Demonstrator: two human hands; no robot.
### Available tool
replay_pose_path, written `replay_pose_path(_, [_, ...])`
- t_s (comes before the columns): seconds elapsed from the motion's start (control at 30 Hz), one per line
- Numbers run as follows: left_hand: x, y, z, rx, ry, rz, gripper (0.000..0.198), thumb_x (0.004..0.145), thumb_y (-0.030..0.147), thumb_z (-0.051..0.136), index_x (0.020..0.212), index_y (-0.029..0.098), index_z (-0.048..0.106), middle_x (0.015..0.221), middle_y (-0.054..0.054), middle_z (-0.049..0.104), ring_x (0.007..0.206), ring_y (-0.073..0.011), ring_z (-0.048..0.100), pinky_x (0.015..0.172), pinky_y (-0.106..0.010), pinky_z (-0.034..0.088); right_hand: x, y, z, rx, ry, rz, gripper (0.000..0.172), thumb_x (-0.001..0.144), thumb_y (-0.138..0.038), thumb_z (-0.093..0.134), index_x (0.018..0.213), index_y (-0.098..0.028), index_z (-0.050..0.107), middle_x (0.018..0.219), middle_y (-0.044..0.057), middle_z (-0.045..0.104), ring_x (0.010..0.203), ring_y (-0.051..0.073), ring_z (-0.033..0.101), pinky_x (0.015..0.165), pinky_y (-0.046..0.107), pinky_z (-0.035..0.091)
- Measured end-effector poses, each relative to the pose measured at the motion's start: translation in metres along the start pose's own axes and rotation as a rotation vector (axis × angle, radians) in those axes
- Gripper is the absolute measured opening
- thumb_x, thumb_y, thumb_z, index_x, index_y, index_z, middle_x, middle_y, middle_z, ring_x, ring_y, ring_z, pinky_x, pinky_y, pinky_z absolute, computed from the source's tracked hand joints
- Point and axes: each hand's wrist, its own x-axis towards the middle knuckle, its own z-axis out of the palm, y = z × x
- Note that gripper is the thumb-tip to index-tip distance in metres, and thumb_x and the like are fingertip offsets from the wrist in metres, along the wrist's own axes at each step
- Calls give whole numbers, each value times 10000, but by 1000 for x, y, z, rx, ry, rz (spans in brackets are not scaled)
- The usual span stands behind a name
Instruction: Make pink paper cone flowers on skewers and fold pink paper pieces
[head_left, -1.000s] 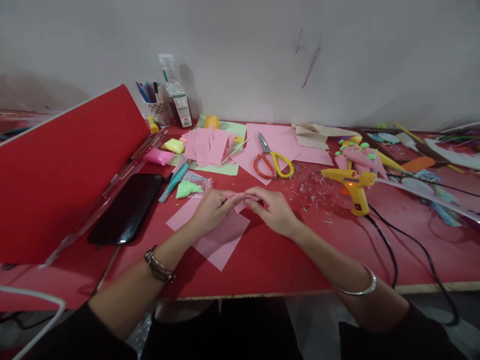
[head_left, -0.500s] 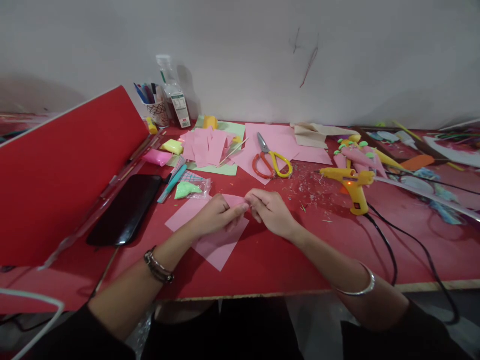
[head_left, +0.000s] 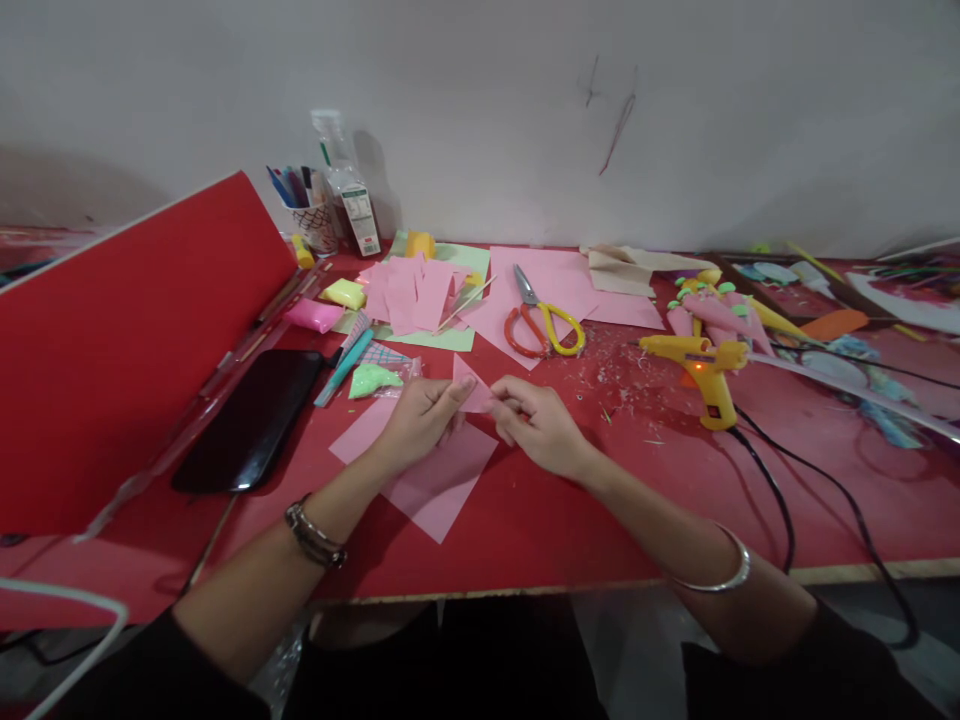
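Between my two hands is a small pointed piece of pink paper (head_left: 470,390), its tip standing up. My left hand (head_left: 424,418) pinches its left side with thumb and fingers. On the other side, my right hand (head_left: 538,422) has its fingertips closed on the lower right corner. A flat pink paper sheet (head_left: 439,488) lies on the table under my left hand, partly covered by it. Just behind my left hand rests a clear packet of light green clay (head_left: 373,379).
Scissors (head_left: 541,315) with red and yellow handles lie on pink sheets. A yellow glue gun (head_left: 701,375), its light on, and its cable sit at right. At left are a black phone (head_left: 251,420) and a tilted red board (head_left: 142,350). Pink strips (head_left: 420,292) lie at the back.
The small pink paper now shows its pointed tip above my fingers, where it was hidden before. Both hands have shifted slightly and my left thumb has turned upward.
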Motion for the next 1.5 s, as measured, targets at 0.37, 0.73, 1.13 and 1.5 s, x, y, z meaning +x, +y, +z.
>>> replay_pose_path(0.37, [2, 1, 1, 175, 174, 225, 412, 817, 326, 344, 433, 183, 302, 370, 64, 300, 351, -50, 288, 369, -191, 241, 1, -3, -2, -90, -98, -23, 313, 843, -252, 323, 538, -186, 343, 411, -60, 418, 401, 49, 414, 484, 171, 328])
replay_pose_path(0.73, [2, 2, -2, -49, -186, -45, 483, 786, 483, 348, 464, 153, 491, 335, 23, 470, 311, -48, 399, 349, -164, 312, 2, 1, 0, 214, 26, 165, 289, 791, -327, 418, 543, -178, 413, 322, -100, 343, 283, 22, 282, 343, 165, 225])
replay_pose_path(1.13, [3, 1, -2, 18, -162, -80, 455, 786, 441, 374, 460, 149, 501, 286, 53, 412, 286, -47, 379, 367, -163, 307, 5, 2, -1, 273, 80, 183, 211, 776, -319, 422, 638, -166, 464, 359, -102, 366, 306, 24, 284, 349, 169, 224])
replay_pose_path(1.5, [-2, -6, 3, 334, -143, 350, 529, 857, 371, 195, 524, 152, 541, 382, 22, 449, 377, -70, 416, 463, -193, 328, 15, 18, -8, 303, 374, 259, 225, 767, -323, 436, 924, -162, 456, 434, -103, 397, 403, 52, 374, 428, 193, 285])
